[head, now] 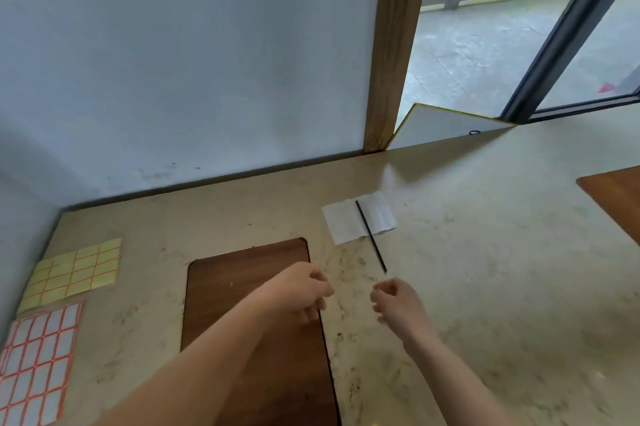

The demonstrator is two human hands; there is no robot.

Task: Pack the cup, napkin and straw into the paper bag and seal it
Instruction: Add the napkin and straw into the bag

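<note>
Both forearms extend from the near edge over the counter (pixel 485 252). The left hand (pixel 304 290) hovers above the far right corner of a dark brown board (pixel 242 304); its fingers are curled loosely inward into a soft fist, and nothing is visible in its grasp. The right hand (pixel 398 301) hovers over bare counter just right of the board, its fingers likewise curled in toward the palm, with no item seen between them. The two hands are near each other but apart.

The white napkin (pixel 346 223) lies flat on the counter, beyond and slightly right of the hands. The black straw (pixel 370 237) lies across the napkin, its far end on the paper and its near end extending past the napkin's near edge onto the counter, ending just beyond the right hand without touching it.

At the left edge of the counter lie a yellow label sheet (pixel 76 269) and, nearer, a white label sheet with red borders (pixel 38 356). A second brown board (pixel 616 200) shows at the far right edge. A white panel (pixel 440 124) leans behind the counter near the wooden post (pixel 394 44).
</note>
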